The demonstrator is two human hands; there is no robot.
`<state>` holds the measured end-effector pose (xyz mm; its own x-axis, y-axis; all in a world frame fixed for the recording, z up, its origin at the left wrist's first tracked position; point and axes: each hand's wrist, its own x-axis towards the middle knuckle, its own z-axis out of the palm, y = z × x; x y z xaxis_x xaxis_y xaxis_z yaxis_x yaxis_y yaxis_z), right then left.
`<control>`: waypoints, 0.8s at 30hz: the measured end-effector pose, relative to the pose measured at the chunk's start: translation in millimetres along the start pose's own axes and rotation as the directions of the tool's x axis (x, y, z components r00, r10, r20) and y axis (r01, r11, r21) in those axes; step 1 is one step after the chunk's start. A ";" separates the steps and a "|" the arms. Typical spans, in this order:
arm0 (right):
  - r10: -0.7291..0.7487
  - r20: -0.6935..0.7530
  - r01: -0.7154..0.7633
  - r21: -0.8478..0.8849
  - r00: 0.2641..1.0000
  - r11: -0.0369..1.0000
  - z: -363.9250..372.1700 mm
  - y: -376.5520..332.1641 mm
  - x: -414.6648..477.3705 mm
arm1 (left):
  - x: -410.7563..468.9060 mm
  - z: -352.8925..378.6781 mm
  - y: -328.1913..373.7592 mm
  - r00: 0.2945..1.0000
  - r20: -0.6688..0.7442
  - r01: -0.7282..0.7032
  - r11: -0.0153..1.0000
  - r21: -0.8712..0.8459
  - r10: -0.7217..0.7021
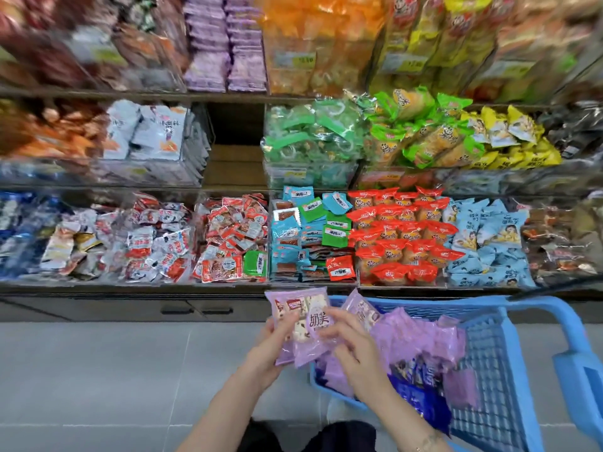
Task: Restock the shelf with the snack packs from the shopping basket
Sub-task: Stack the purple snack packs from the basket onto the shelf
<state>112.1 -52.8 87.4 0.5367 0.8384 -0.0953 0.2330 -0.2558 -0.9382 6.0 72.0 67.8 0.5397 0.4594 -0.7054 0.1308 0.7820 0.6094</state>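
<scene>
1. Gripping a fanned stack of purple packs (293,305): the left hand (274,340) is clamping it, thumb lying across the front, fingers curling behind.
2. The right hand (352,347) is pinching the front pack (318,321) of that stack, fingers curling narrow on its right edge.
3. The stack is hanging in the air just in front of the bottom shelf (130,286) edge and just above the left rim of the basket (489,353), touching neither.
4. The basket is blue mesh plastic, sitting at lower right above the floor (98,370), its handle (567,324) arching up on the right.
5. More purple stock (421,334) is lying heaped inside the basket, with dark blue packs (414,389) showing lower down.
6. One tilted pack (360,306) is sticking up just behind the right hand. I cannot tell whether the hand is holding it or it is leaning in the basket.
7. The top tier is blurring out, but matching purple columns (225,60) are standing there, centre-left.
8. Directly below them, a middle-tier bay (236,158) is showing bare brown board, sitting between grey-white packs (153,132) on its left and green packs (310,135) on its right.
9. The bottom tier is carrying red-white packs (228,230), teal packs (287,230), red-orange packs (401,230) and pale blue packs (486,233), side by side in clear bins.
10. The floor is showing grey tile.
</scene>
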 end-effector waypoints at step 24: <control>0.443 0.082 -0.388 0.641 0.893 0.662 127.4 -92.4 228.7 | 46.0 -128.5 226.9 0.971 -0.097 -0.209 0.973 0.103 0.219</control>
<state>110.0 223.9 109.9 0.5155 0.6746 -0.5285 -0.5741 -0.1859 -0.7974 -46.3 324.7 127.1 0.4717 0.6582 -0.5868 0.1002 0.6212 0.7773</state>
